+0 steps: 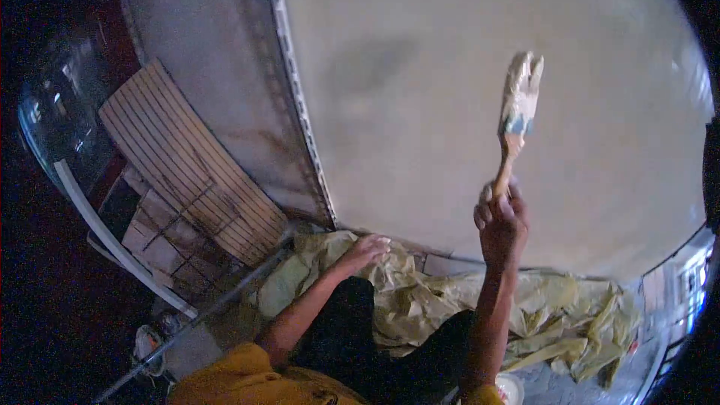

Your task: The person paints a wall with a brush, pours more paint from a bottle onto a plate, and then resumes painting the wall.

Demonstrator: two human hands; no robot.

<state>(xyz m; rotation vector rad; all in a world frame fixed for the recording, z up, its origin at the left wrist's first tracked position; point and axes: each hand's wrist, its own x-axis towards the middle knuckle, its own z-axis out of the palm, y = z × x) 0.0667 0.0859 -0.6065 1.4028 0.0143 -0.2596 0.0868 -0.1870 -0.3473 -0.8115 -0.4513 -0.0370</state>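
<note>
My right hand (pixel 501 214) is closed around the wooden handle of a paintbrush (pixel 514 135), held with its bristles up. Thick cream-coloured paint coats the bristles, which split into clumps at the tip. Behind the brush rises a large, smooth, pale wall panel (pixel 420 120), and the brush overlaps it in this view. My left hand (pixel 366 249) is empty by my knee, fingers stretched out and pale at the tips. It is close over a crumpled yellowish plastic sheet (pixel 405 292) spread along the foot of the panel.
A white container (pixel 510 388) shows partly beside my right forearm. To the left, a slatted wooden board (pixel 195 165) leans near a pale curved strip (pixel 112 244). A thin bar (pixel 225 298) runs diagonally at lower left. A perforated edge strip (pixel 298 97) borders the panel.
</note>
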